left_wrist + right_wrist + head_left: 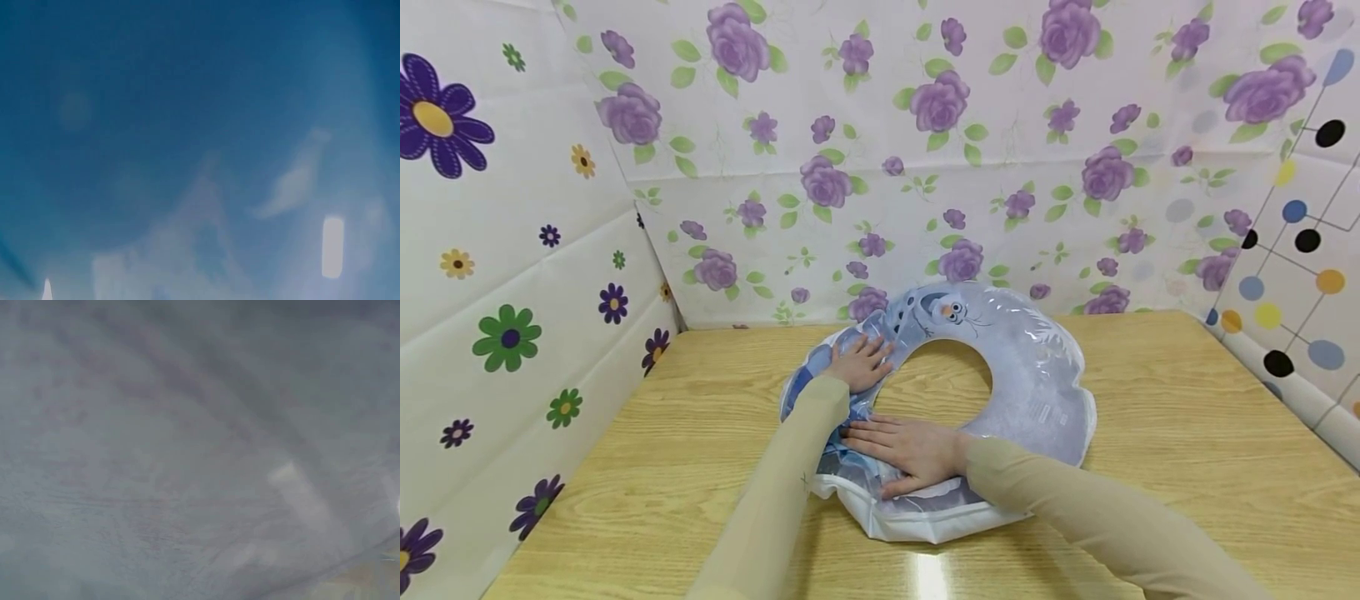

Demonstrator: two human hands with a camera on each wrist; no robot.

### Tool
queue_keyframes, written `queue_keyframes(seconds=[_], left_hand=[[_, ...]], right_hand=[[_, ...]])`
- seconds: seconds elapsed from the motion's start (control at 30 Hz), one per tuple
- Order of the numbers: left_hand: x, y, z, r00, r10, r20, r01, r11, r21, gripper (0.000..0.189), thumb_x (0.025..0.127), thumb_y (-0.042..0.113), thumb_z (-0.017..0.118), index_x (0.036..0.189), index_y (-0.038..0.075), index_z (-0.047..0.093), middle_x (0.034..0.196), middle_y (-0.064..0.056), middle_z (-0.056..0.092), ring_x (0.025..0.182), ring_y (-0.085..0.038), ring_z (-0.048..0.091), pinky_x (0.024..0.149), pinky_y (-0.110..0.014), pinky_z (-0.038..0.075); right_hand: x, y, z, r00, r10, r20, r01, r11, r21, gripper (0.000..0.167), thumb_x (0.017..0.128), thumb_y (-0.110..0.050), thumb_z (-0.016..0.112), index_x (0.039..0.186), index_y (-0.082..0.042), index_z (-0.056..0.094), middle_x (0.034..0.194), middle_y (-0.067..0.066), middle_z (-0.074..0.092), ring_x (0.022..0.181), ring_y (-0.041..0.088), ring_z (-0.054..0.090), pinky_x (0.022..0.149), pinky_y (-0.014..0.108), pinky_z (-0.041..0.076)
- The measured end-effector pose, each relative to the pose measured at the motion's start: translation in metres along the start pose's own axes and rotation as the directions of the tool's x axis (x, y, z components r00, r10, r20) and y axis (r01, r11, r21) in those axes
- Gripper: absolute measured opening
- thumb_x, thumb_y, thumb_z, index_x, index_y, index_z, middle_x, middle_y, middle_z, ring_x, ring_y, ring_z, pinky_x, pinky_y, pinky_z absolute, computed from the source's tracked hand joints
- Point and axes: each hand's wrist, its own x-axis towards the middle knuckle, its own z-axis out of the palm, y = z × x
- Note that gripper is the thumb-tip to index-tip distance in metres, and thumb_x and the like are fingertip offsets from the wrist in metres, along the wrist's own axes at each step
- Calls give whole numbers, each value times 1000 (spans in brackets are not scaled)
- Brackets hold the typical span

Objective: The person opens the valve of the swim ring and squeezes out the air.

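Observation:
A partly inflated swim ring [1033, 375] with a snowman print lies on the wooden table, its near edge creased and sagging. On the ring's left side rests my left hand [859, 365], palm down with the fingers spread. My right hand [917, 450] presses flat on the near part, its fingers straight and pointing left. Blurred blue plastic of the ring [187, 125] fills the left wrist view. Only its greyish plastic [156, 456] shows up close in the right wrist view, with a bit of table at the lower right corner.
The wooden table [1165, 400] extends around the ring. Behind it hangs a cloth with purple roses [940, 100]. A flower-printed sheet [512, 250] stands along the left, and a dotted sheet [1300, 250] along the right.

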Motion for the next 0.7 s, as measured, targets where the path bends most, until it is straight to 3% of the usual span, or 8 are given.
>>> queue_keyframes(seconds=[0.7], left_hand=[[-6,4,-4,1000,16,16,-16,1000,-7,54,96,51,18,145,32,7,149,4,4,134,-20,-3,96,-61,0]], right_hand=[[0,3,4,1000,5,15,-5,1000,-19,77,93,-56,20,144,1,8,149,12,8,133,25,6,104,38,11]])
